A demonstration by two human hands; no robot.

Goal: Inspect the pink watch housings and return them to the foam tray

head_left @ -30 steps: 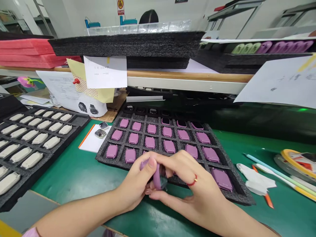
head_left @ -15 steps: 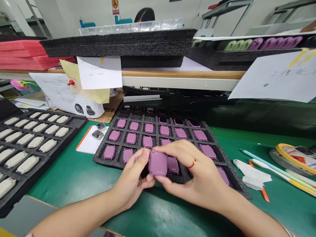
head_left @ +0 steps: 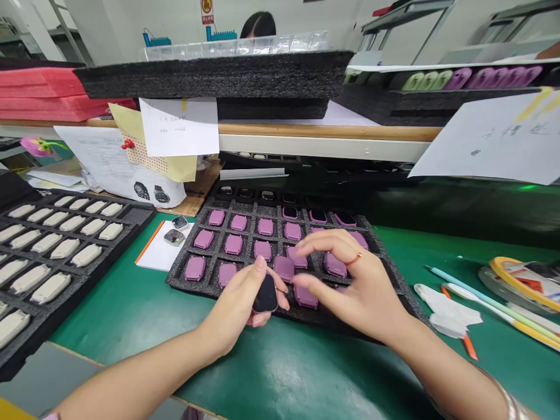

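Note:
My left hand (head_left: 245, 297) is closed around a smartwatch (head_left: 266, 293) without a strap, its dark screen facing up. Fingers and thumb of my right hand (head_left: 350, 274) are apart, with nothing between them, above the black foam tray (head_left: 184, 286). Just left of my right fingertips is a purple watch case (head_left: 284, 268), back side up, at the tray; how it rests there I cannot tell. Several more purple watch cases (head_left: 195, 268) sit face down in the compartments. Along the far side, some purple watches (head_left: 318, 216) lie with dark screens up.
On the left, another foam tray (head_left: 114, 248) holds several cream watch cases. Two watch pieces lie on a white pad (head_left: 153, 251). Pens (head_left: 494, 297), crumpled tissue (head_left: 450, 312) and a yellow tape roll (head_left: 520, 277) are at right. A shelf edge (head_left: 315, 143) spans the back; a person sits beyond.
My right hand has let go of the purple case it held and opened, moving slightly right. That case is now farther back, at the tray. The dark-screened watch in my left hand shows plainly.

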